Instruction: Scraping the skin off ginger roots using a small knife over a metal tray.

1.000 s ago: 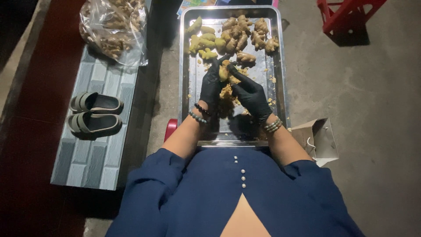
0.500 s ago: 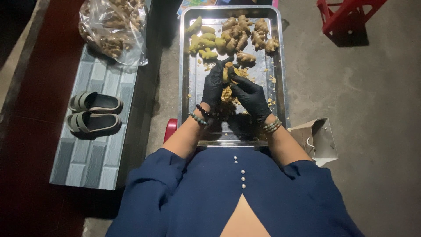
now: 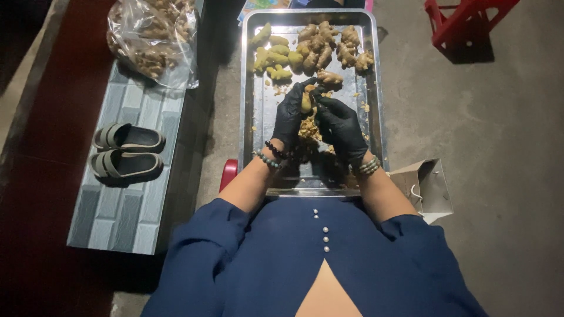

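Observation:
A steel tray (image 3: pixel 254 117) lies in front of me with ginger roots on it. Peeled yellowish pieces (image 3: pixel 273 57) lie at its far left, brown unpeeled ones (image 3: pixel 329 44) at its far right. Both my hands wear black gloves. My left hand (image 3: pixel 289 114) grips a piece of ginger (image 3: pixel 306 101) over the tray's middle. My right hand (image 3: pixel 339 124) is closed against the same piece; whether it holds a tool is hidden. A heap of peelings (image 3: pixel 306 126) sits under the hands.
A clear plastic bag of ginger (image 3: pixel 151 41) rests on a tiled ledge (image 3: pixel 129 205) at the left, with a pair of grey sandals (image 3: pixel 124 151) nearer me. A red stool (image 3: pixel 464 20) stands at the far right, a small paper bag (image 3: pixel 426 186) by my right forearm.
My hands have shifted slightly away from me over the tray and turned the ginger piece between them. Everything else is as before.

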